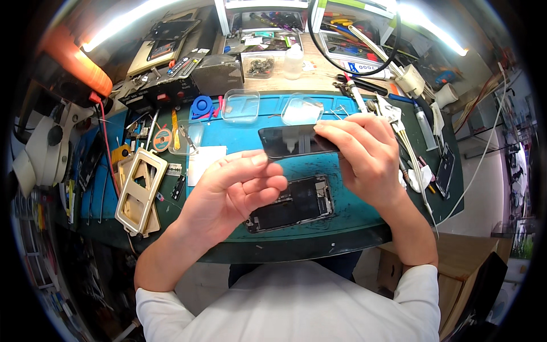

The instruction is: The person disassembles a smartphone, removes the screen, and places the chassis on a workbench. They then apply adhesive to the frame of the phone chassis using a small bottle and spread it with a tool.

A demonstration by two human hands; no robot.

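Observation:
My right hand (367, 159) is closed on a dark glass phone screen (282, 139), gripping its right end and holding it raised above the blue mat (359, 219). My left hand (228, 188) is turned palm up with loosely curled fingers apart; its thumb tip is at the screen's lower left corner, and I cannot tell whether it touches. Below both hands an opened phone body (305, 205) with dark internals lies on the mat, partly hidden by my left fingers.
At left are beige metal moulds (137, 191), a microscope (40, 148) and an orange lamp (74, 57). Clear plastic trays (240, 105), a blue spool (202, 106) and a white bottle (293, 61) stand behind. Cabled tools (410, 148) and a syringe (424, 125) crowd the right.

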